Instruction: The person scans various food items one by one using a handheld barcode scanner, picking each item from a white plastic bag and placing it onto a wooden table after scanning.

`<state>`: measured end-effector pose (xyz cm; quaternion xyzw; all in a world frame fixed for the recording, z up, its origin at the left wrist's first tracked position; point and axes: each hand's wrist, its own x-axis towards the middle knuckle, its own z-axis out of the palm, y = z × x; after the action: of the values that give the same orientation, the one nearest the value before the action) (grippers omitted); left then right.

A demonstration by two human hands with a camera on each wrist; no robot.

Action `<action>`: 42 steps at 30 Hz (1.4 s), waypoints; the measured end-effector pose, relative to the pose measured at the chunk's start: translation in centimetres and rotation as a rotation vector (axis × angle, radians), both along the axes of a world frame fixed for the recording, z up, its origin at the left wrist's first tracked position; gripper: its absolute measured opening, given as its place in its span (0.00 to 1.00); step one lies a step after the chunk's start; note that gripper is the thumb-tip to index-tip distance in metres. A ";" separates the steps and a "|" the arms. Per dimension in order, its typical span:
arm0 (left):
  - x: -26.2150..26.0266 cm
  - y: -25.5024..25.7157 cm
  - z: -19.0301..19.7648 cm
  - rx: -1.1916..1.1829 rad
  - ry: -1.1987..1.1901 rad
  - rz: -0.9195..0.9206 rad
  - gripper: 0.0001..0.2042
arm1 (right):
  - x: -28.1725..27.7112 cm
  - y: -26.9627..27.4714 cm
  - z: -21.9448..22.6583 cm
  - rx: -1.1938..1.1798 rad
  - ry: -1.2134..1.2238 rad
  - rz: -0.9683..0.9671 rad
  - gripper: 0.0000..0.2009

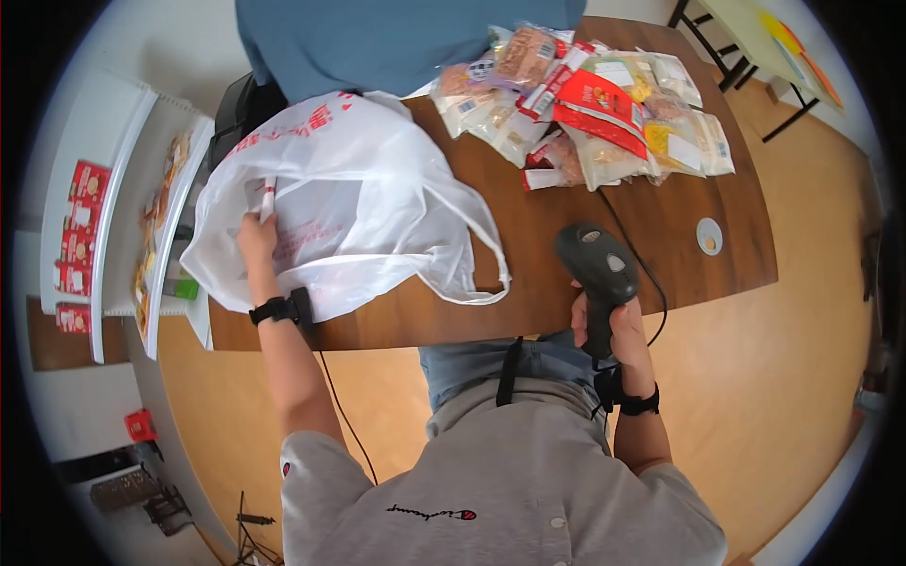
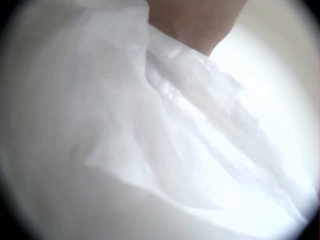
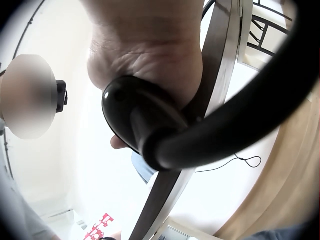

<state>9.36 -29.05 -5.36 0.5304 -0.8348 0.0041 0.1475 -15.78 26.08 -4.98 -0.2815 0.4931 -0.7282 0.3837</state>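
A large white plastic shopping bag (image 1: 396, 156) with red print lies on the wooden desk, its mouth toward me. My left hand (image 1: 257, 245) reaches inside it and holds a narrow white-and-red packet (image 1: 269, 196), most of which is hidden. White bag film fills the left wrist view, with part of the hand (image 2: 195, 22) at the top. In my right hand (image 1: 627, 332) I grip a dark handheld barcode scanner (image 1: 598, 264) by its handle, the head up above the desk's front edge. The right wrist view shows the scanner's handle end (image 3: 140, 110) against the palm.
Several food packets (image 1: 618, 113) are heaped at the desk's back right. The scanner's black cable (image 1: 651, 274) runs over the desk (image 1: 538, 245). A round disc (image 1: 709, 236) lies at the right. Shelves (image 1: 127, 208) with red boxes stand left, and a blue-grey cloth (image 1: 406, 42) hangs behind.
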 end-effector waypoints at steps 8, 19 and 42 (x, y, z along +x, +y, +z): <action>3.0 3.3 2.0 0.149 0.675 -0.043 0.15 | -0.2 0.4 0.3 -0.005 0.011 -0.020 0.25; -9.6 29.8 2.6 0.693 1.472 -0.212 0.05 | -0.3 0.0 0.3 -0.062 0.010 0.040 0.24; -14.5 32.6 1.8 0.876 1.294 -0.549 0.09 | 0.1 0.1 0.1 -0.012 0.006 -0.013 0.29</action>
<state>-5.15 3.57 -3.60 0.2150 -0.6108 -0.6637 0.3744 -15.67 26.22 -4.87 -0.2826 0.4919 -0.7328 0.3757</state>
